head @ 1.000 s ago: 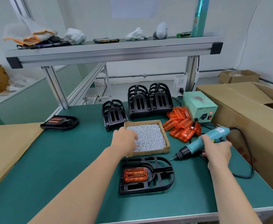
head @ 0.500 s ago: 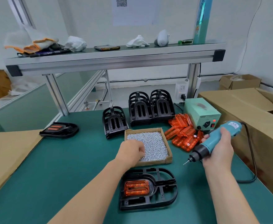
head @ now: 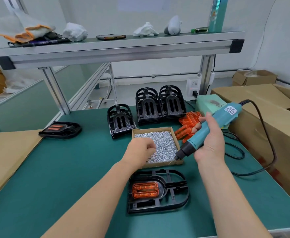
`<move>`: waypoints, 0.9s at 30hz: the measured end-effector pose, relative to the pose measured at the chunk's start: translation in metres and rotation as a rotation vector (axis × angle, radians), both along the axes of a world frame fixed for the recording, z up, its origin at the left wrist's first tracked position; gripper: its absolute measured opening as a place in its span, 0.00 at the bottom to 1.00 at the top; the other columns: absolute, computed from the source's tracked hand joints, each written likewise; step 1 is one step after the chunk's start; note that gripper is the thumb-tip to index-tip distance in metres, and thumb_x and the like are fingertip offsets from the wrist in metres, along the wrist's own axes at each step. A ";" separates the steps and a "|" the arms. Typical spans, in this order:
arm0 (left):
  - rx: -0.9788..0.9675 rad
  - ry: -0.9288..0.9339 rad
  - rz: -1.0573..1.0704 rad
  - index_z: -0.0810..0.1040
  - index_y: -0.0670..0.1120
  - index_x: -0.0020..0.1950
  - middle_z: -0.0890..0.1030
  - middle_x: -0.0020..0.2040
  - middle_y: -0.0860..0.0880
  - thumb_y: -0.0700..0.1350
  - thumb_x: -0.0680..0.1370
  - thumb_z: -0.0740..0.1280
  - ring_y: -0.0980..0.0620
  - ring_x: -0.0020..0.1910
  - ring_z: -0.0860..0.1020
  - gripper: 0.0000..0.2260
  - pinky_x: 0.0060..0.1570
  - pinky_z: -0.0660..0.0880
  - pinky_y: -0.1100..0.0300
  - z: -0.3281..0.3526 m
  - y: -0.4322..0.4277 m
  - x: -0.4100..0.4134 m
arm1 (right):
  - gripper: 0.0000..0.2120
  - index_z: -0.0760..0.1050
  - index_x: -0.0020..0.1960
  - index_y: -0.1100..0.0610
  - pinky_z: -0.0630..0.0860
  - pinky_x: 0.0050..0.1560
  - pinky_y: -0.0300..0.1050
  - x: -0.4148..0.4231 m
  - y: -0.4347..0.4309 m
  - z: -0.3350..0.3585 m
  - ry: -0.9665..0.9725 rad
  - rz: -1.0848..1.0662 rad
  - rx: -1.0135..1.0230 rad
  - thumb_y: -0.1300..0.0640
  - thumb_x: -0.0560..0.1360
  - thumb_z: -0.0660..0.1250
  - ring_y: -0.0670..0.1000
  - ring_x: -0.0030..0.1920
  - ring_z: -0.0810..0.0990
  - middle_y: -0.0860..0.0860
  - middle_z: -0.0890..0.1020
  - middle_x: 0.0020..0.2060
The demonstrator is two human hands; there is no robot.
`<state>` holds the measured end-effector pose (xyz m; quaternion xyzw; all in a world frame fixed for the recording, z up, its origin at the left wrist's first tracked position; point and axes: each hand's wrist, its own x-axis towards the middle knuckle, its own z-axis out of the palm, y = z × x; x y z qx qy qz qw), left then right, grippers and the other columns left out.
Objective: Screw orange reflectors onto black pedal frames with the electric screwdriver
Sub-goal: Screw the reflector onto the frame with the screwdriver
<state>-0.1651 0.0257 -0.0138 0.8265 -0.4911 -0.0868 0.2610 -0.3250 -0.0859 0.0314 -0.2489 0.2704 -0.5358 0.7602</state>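
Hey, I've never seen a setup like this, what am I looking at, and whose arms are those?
There is no machine: a camera worn on a person's head looks down at their own bare arms. The left hand, fingers curled, dips into a cardboard box of small silver screws; whether it holds one I cannot see. The right hand grips a teal electric screwdriver, tip pointing down near the box. On the green table in front lies a black pedal frame with an orange reflector set in it. Behind stand stacks of frames and a pile of loose reflectors.
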 end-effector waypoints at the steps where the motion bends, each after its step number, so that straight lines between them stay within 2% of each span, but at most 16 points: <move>1: -0.067 0.084 0.042 0.81 0.50 0.43 0.81 0.40 0.57 0.41 0.76 0.69 0.58 0.41 0.78 0.05 0.40 0.70 0.71 0.002 0.002 -0.001 | 0.14 0.73 0.56 0.58 0.75 0.35 0.37 0.003 0.003 0.001 0.016 -0.023 -0.017 0.52 0.77 0.72 0.45 0.33 0.74 0.49 0.76 0.36; 3: -0.187 0.279 0.096 0.82 0.51 0.42 0.83 0.40 0.55 0.40 0.75 0.71 0.56 0.42 0.80 0.06 0.43 0.73 0.70 0.007 0.007 -0.003 | 0.11 0.74 0.53 0.59 0.76 0.32 0.37 0.009 0.008 0.004 0.033 -0.068 -0.047 0.54 0.78 0.71 0.44 0.31 0.75 0.49 0.77 0.34; 5: -0.273 0.436 0.107 0.84 0.52 0.42 0.85 0.41 0.52 0.40 0.74 0.72 0.53 0.44 0.82 0.07 0.47 0.77 0.62 0.011 0.016 -0.006 | 0.08 0.75 0.48 0.58 0.75 0.30 0.36 0.015 0.012 0.009 0.010 -0.096 -0.062 0.55 0.77 0.72 0.43 0.29 0.76 0.48 0.78 0.31; 7: -0.329 0.559 0.096 0.85 0.53 0.41 0.85 0.41 0.51 0.38 0.73 0.73 0.53 0.44 0.83 0.09 0.49 0.78 0.59 0.013 0.028 -0.008 | 0.09 0.74 0.49 0.58 0.74 0.30 0.37 0.021 0.013 0.014 -0.020 -0.127 -0.076 0.56 0.77 0.72 0.43 0.29 0.76 0.47 0.78 0.32; 9: -0.352 0.664 0.078 0.86 0.52 0.40 0.85 0.42 0.49 0.37 0.73 0.72 0.55 0.43 0.82 0.10 0.50 0.78 0.59 0.012 0.038 -0.010 | 0.11 0.72 0.52 0.59 0.74 0.30 0.39 0.028 0.015 0.020 -0.028 -0.158 -0.110 0.56 0.76 0.73 0.44 0.30 0.76 0.47 0.78 0.32; 14: -0.360 0.815 0.043 0.85 0.49 0.42 0.84 0.43 0.44 0.36 0.74 0.71 0.54 0.43 0.80 0.08 0.45 0.75 0.63 0.009 0.053 -0.013 | 0.10 0.73 0.49 0.57 0.74 0.29 0.39 0.045 0.022 0.028 -0.057 -0.175 -0.190 0.56 0.75 0.73 0.44 0.28 0.76 0.44 0.78 0.28; 17: -0.359 0.834 0.013 0.84 0.50 0.41 0.86 0.44 0.45 0.35 0.75 0.70 0.53 0.44 0.82 0.11 0.42 0.76 0.66 0.009 0.057 -0.014 | 0.10 0.73 0.50 0.58 0.74 0.29 0.39 0.053 0.027 0.027 -0.041 -0.138 -0.189 0.56 0.76 0.73 0.43 0.27 0.75 0.44 0.77 0.28; 21: -0.379 0.803 0.029 0.84 0.50 0.41 0.85 0.42 0.45 0.35 0.73 0.73 0.52 0.42 0.81 0.09 0.47 0.76 0.61 0.007 0.059 -0.013 | 0.10 0.72 0.50 0.59 0.74 0.29 0.39 0.060 0.032 0.026 -0.011 -0.138 -0.216 0.58 0.77 0.72 0.44 0.26 0.75 0.45 0.76 0.27; 24: -0.396 0.749 0.012 0.84 0.51 0.44 0.83 0.39 0.48 0.37 0.73 0.74 0.53 0.39 0.79 0.09 0.43 0.76 0.62 0.006 0.061 -0.012 | 0.08 0.72 0.47 0.57 0.74 0.29 0.38 0.060 0.035 0.025 0.017 -0.136 -0.248 0.57 0.78 0.72 0.43 0.26 0.74 0.44 0.76 0.26; 27: -0.429 0.707 -0.031 0.83 0.53 0.47 0.83 0.41 0.46 0.35 0.73 0.73 0.52 0.39 0.79 0.12 0.42 0.77 0.61 0.007 0.062 -0.014 | 0.09 0.71 0.48 0.57 0.73 0.30 0.39 0.059 0.037 0.026 0.037 -0.132 -0.275 0.57 0.78 0.71 0.45 0.26 0.73 0.46 0.75 0.26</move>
